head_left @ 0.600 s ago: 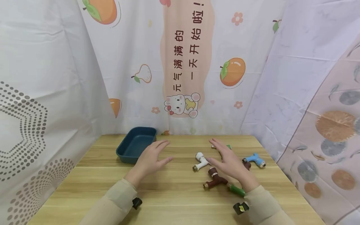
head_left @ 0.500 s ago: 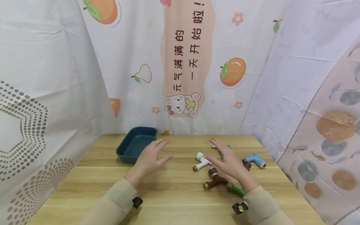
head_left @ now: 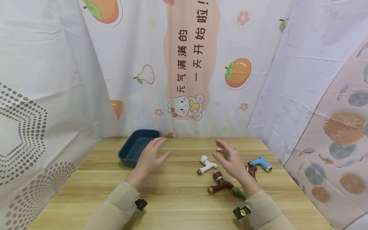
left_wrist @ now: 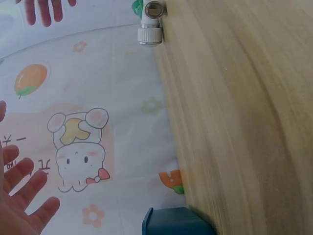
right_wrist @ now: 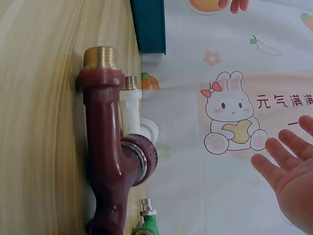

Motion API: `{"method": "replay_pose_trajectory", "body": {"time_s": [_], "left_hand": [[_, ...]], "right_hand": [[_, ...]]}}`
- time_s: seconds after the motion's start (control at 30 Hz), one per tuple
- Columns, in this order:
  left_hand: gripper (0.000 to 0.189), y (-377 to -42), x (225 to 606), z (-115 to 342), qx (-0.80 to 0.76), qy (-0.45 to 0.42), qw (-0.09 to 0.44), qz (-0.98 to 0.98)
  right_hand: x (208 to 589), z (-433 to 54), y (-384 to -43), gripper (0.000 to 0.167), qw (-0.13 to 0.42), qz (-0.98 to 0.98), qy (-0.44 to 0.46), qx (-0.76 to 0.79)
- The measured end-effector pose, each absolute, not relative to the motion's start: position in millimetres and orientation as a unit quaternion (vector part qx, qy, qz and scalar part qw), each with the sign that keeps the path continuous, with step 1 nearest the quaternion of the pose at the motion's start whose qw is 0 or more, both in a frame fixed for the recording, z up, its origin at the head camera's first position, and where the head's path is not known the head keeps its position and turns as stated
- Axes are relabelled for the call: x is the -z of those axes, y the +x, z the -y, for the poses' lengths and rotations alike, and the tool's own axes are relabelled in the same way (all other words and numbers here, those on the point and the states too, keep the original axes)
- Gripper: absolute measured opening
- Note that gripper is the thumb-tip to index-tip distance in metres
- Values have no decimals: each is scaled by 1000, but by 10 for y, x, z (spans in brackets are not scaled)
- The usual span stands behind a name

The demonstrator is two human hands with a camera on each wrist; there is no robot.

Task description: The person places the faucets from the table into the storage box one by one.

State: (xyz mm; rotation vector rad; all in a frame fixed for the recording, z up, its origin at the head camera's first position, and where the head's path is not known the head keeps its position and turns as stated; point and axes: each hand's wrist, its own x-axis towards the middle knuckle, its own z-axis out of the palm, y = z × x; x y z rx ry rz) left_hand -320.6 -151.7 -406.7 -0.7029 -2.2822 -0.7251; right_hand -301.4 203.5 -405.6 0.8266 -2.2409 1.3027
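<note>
My left hand (head_left: 148, 161) hovers over the table beside a blue plastic bin (head_left: 129, 162), fingers extended and holding nothing. My right hand (head_left: 233, 163) hangs above several plastic taps, likewise with nothing in it. Left of it lies a white tap (head_left: 207, 165). Nearer the front is a dark red tap (head_left: 219, 183), also large in the right wrist view, with a brass threaded end. A green tap (head_left: 239, 193) is partly covered by the right forearm. Another dark red tap (head_left: 252, 172) and a blue tap (head_left: 260, 163) lie to the right. One more tap (head_left: 219, 149) behind is mostly hidden by the right hand.
The wooden table (head_left: 172, 198) carries everything. A white printed curtain (head_left: 138, 105) hangs along its back edge, with more cloth at the left and right sides. The bin stands at the back left.
My left hand has shifted slightly left. The right hand has turned a little and its wrist has moved left, uncovering more of the white tap and the rear dark red one.
</note>
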Motion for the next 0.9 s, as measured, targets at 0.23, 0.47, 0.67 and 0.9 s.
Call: {"method": "replay_pose_trajectory", "body": {"time_s": [0.23,0.47,0.67,0.9], "left_hand": [[54,-3242,4053,1573,310,-240,320,862],[55,-3316,4045,1664,341,-218,320,857],[56,-3372,4040,1736,372,-195,328,846],[55,-3450,4054,1844,399,-175,342,833]], "right_hand": [[4046,-1964,-3035,50,161,758,263,-574],[4047,-1871,-3087,53,115,692,232,-674],[4059,-1810,-3130,53,88,638,208,-736],[4045,-1743,-3133,58,51,591,204,-779]]}}
